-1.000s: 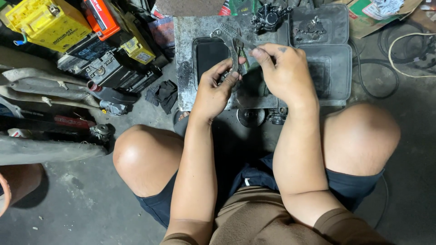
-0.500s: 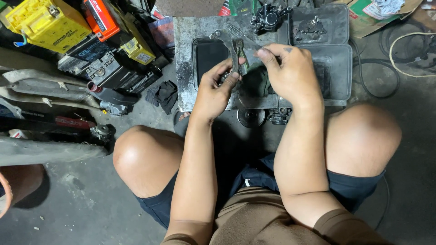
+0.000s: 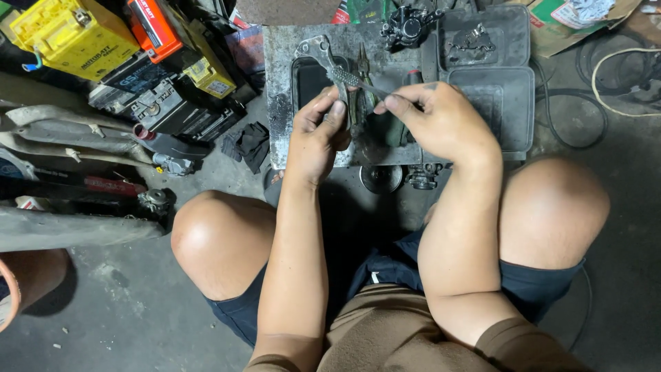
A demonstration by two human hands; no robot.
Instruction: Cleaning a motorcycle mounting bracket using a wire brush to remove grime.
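Close in, the left hand pinches the knobby end of a thin metal rod. The right hand grips its other end. They hold it just above the greasy metal tray. Behind sits a black caliper part. Oily fingers might slip, and the rod could drop.

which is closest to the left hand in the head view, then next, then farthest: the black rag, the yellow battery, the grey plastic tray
From the left hand:
1. Black rag, on the floor just to its left.
2. Grey plastic tray, to the right, past the right hand.
3. Yellow battery, far upper left.
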